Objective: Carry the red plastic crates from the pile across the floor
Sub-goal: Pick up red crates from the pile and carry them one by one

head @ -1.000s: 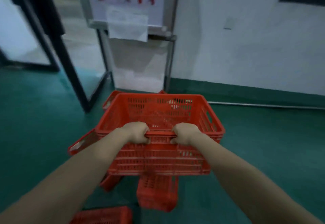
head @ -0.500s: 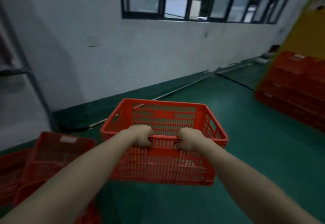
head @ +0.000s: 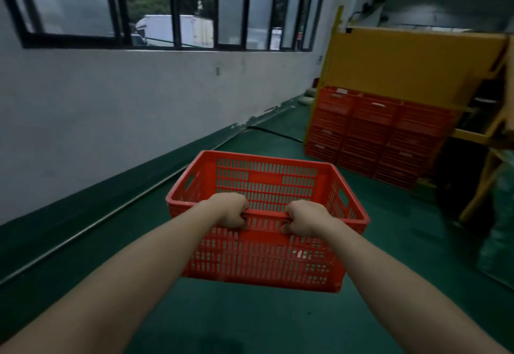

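Over floor (head: 250, 323), crate (head: 264, 259) upright, long axis crosswise

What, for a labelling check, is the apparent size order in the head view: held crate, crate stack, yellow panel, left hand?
1. held crate and yellow panel, roughly alike; nearness enlarges the crate, so unranked.
2. crate stack.
3. left hand.
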